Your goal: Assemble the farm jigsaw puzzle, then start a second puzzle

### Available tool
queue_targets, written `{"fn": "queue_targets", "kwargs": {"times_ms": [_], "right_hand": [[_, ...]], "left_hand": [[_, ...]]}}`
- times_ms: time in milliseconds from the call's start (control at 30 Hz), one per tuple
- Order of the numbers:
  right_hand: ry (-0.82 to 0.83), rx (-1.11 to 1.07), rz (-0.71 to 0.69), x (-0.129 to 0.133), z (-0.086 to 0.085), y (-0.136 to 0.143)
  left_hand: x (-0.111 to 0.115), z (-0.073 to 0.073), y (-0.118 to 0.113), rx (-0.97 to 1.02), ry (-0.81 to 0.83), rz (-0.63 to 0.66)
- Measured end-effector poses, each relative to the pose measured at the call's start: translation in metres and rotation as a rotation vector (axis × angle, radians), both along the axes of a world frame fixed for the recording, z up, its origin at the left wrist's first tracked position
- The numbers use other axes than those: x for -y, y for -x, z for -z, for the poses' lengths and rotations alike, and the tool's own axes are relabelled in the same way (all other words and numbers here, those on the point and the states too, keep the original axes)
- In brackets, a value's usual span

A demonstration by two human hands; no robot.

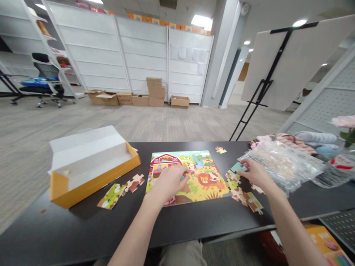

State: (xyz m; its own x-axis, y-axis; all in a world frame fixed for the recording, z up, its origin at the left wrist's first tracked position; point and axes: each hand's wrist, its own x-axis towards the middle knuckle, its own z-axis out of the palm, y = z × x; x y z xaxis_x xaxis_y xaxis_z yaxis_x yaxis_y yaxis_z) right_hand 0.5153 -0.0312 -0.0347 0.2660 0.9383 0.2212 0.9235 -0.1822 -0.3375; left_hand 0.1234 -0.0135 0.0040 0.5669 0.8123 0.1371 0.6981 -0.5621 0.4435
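Note:
A colourful farm picture board [205, 184] with a red barn and a lion lies flat on the black table [188, 225]. My left hand [173, 179] is over its middle-left part, fingers curled; whatever is under the fingertips is hidden, apart from a small blue bit beside them. To the right of the board, my right hand [253, 171] has its thumb and fingers around the edge of a green puzzle piece [237, 167]. Below that hand lie several loose pieces [252, 201]. More pieces [112, 195] rest left of the board, and one small piece [220, 149] lies beyond its upper right corner.
An open yellow box [94, 181] with a white inside stands at the left. Clear plastic bags [283, 166] and folded cloths [296, 142] lie at the right, near a pink flower [344, 122]. A black easel [257, 96] stands behind the table.

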Motion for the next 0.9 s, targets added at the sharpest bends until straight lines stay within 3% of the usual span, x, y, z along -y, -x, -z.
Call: {"fn": "queue_targets", "kwargs": {"times_ms": [133, 300, 433, 533, 700, 900], "right_hand": [[-0.029, -0.401, -0.087, -0.015, -0.016, 0.012], [-0.043, -0.775, -0.352, -0.057, -0.048, 0.082], [0.01, -0.884, -0.363, -0.091, -0.047, 0.13], [0.035, -0.882, -0.311, -0.108, -0.031, 0.142], [0.063, -0.745, -0.324, -0.12, -0.003, 0.139], [-0.023, -0.382, -0.32, -0.127, 0.005, 0.138]], "left_hand": [[-0.003, 0.0, 0.006, -0.004, -0.024, -0.02], [-0.005, 0.003, 0.007, 0.02, -0.033, -0.038], [-0.005, 0.001, 0.009, 0.007, -0.032, -0.038], [-0.004, 0.0, 0.012, 0.021, -0.02, -0.051], [-0.003, 0.001, 0.015, 0.025, 0.007, -0.078], [0.002, 0.003, 0.009, 0.015, 0.006, -0.053]]}}
